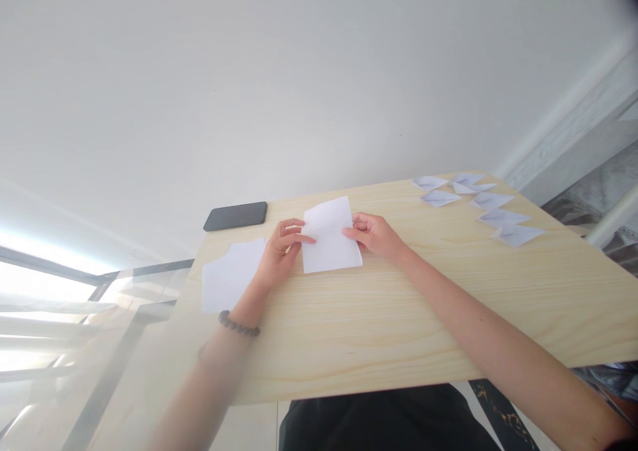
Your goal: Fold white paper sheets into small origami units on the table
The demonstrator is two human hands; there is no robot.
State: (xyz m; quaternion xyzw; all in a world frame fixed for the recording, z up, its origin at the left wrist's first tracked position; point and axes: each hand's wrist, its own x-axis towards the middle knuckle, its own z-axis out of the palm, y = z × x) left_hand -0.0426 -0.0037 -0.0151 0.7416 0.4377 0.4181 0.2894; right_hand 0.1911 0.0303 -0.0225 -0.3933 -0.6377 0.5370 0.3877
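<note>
A white sheet of paper [329, 245] is held up at the middle of the table, its lower edge toward me. My left hand [283, 252] is closed on its left edge, with the index finger lying across the front. On the right edge, my right hand [371, 235] pinches the sheet, thumb in front and the other fingers partly hidden behind it. A dark beaded bracelet [239, 325] circles my left wrist. Beside the left hand lie more white sheets [226, 278], flat on the table and partly covered by that hand.
The light wooden table [399, 325] stands against a white wall [309, 86]. A black phone [236, 216] lies at its far left corner. Several folded white paper pieces [518, 234] are spread over the far right. A bright window [40, 271] is on the left.
</note>
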